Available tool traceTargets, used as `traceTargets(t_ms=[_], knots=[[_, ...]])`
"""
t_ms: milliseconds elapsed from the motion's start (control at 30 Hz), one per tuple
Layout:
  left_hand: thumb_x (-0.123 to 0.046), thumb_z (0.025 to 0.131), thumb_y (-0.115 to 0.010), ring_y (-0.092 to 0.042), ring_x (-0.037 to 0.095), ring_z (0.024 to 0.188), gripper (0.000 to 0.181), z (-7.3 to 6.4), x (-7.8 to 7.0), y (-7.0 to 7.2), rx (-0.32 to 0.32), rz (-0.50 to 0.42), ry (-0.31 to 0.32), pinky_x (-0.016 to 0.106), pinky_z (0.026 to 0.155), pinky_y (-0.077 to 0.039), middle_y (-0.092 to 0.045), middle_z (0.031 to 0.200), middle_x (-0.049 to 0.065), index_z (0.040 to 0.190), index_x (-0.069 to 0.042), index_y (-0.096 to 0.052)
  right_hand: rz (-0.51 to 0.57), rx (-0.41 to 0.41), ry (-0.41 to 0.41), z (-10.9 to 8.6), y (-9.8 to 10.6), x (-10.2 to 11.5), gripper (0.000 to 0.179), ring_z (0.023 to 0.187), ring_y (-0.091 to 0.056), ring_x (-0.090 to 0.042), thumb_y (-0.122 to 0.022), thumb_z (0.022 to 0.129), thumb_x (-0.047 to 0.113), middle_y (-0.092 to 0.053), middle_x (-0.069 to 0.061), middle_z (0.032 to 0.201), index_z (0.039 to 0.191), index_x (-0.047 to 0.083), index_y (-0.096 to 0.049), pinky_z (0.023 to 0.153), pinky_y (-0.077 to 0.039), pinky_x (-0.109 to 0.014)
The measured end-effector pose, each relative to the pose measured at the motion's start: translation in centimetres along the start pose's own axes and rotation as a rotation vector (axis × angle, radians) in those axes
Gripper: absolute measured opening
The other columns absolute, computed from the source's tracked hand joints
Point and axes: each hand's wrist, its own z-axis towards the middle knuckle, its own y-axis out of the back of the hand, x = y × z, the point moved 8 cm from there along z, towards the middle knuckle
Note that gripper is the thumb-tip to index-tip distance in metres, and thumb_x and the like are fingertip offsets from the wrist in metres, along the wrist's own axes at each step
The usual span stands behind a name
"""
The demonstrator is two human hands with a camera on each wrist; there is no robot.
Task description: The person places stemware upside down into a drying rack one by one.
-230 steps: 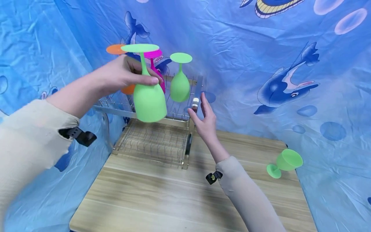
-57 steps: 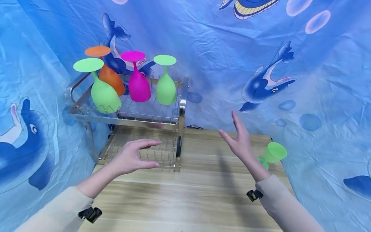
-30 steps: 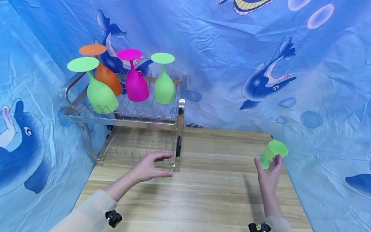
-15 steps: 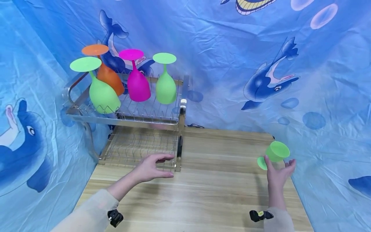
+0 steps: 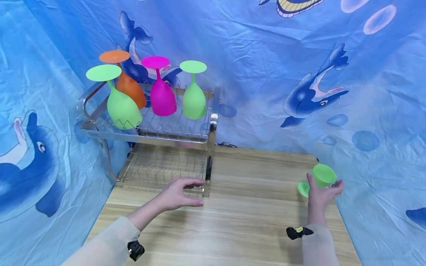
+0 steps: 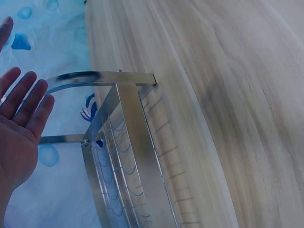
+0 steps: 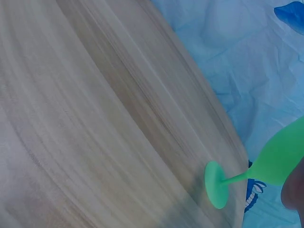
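Observation:
A light green plastic goblet (image 5: 323, 176) lies tilted near the table's right edge, its round foot (image 5: 303, 188) to the left. My right hand (image 5: 320, 197) holds its bowl, thumb on the left side and fingers curved round the right. In the right wrist view the goblet's stem and foot (image 7: 216, 185) show, with part of a finger (image 7: 293, 190) against the bowl. My left hand (image 5: 178, 194) holds nothing, fingers and thumb apart, in front of the lower right corner of a two-tier metal dish rack (image 5: 146, 139).
Upside down on the rack's upper tier stand a green goblet (image 5: 123, 109), an orange goblet (image 5: 131, 88), a magenta goblet (image 5: 163, 98) and another green goblet (image 5: 194, 101). Wire slots line the lower tier (image 5: 166, 164). A blue dolphin-print curtain (image 5: 253, 81) surrounds the wooden table (image 5: 253, 214).
The front-left green goblet went from my left hand onto the rack. My left hand lowered in front of the rack. My right hand moved right to the tilted goblet and closed round its bowl.

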Motion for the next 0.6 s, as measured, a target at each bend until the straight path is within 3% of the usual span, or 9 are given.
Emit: traceTargets(t_ms=[200, 467, 600], knots=[[-0.042, 0.085, -0.092, -0.068, 0.023, 0.125, 0.064, -0.1, 0.2, -0.4, 0.011, 0.025, -0.004, 0.042, 0.108, -0.056, -0.072, 0.138, -0.002, 0.139, -0.016, -0.071, 0.002, -0.026, -0.024, 0.8, -0.2, -0.1, 0.12, 0.162, -0.009, -0.01, -0.092, 0.085, 0.04, -0.008, -0.001, 0.175, 0.169, 0.024, -0.007, 0.127, -0.008, -0.015], [-0.035, 0.085, -0.092, -0.07, 0.022, 0.122, 0.06, -0.3, 0.3, -0.5, 0.004, 0.016, -0.025, 0.04, 0.107, -0.057, -0.073, 0.136, 0.003, 0.137, -0.014, -0.072, 0.009, -0.035, -0.059, 1.4, -0.5, -0.3, 0.112, 0.161, -0.012, -0.009, -0.088, 0.088, 0.042, -0.011, 0.001, 0.175, 0.168, 0.025, -0.012, 0.127, -0.01, -0.015], [-0.04, 0.085, -0.091, -0.069, 0.02, 0.124, 0.061, -0.3, 0.2, -0.5, 0.016, 0.02, -0.014, 0.039, 0.107, -0.056, -0.072, 0.137, -0.001, 0.138, -0.015, -0.072, 0.008, -0.039, -0.08, 1.6, -0.6, -0.6, 0.109, 0.161, -0.013, -0.008, -0.087, 0.088, 0.044, -0.012, 0.001, 0.176, 0.168, 0.026, -0.014, 0.127, -0.01, -0.016]])
